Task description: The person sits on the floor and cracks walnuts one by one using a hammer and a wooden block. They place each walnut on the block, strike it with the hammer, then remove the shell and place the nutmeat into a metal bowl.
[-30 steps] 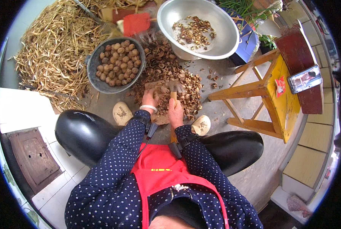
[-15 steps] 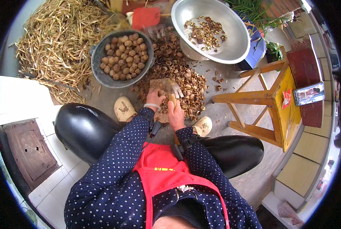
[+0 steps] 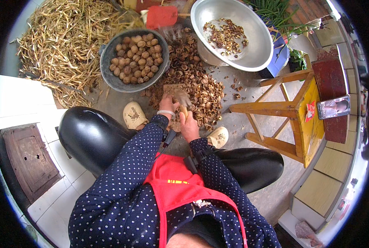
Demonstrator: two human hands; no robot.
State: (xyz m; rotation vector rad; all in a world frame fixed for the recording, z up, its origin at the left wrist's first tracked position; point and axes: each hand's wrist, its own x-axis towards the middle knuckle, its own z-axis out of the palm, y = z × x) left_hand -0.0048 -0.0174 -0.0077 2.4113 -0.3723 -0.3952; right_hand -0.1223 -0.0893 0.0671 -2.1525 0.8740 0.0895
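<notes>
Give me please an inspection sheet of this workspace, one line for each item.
Surface: bare concrete floor, littered with shell bits.
Job's things: small block; hammer, blurred; grey basin of whole walnuts; metal bowl holding shelled pieces.
Clutter: heap of broken shells; pile of dry stalks.
Grippers: left hand at the block; right hand gripping the hammer handle.
Cables: nothing seen.
Surroundings: wooden stool with a phone beside it; green plants; white tiles.
</notes>
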